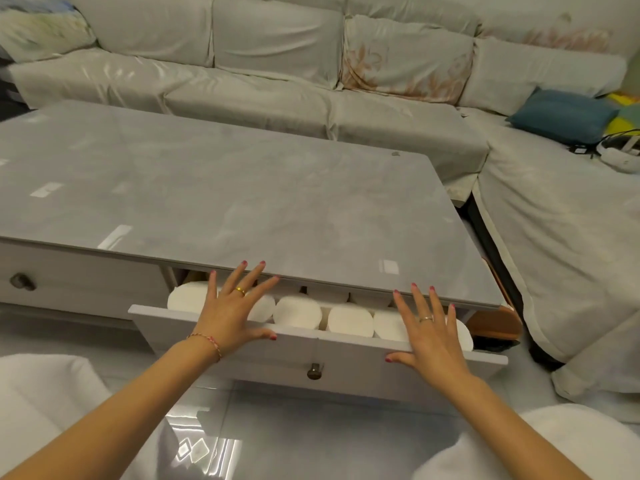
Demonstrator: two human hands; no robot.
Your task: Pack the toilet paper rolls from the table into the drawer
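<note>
Several white toilet paper rolls (298,311) stand upright in rows inside the drawer (346,355), which is pulled partly out of the grey table (207,188). My left hand (232,310) lies flat with fingers spread over the rolls at the drawer's left side, thumb on the front panel's top edge. Over the rolls on the right, my right hand (429,334) is spread the same way, its thumb resting on the panel. Neither hand holds anything. The back rolls are partly hidden under the tabletop.
A round knob (314,371) sits on the drawer front. A second, closed drawer with a knob (22,281) is to the left. A grey sectional sofa (277,81) wraps behind and to the right, with a blue cushion (561,114). My white-clad knees are at the bottom corners.
</note>
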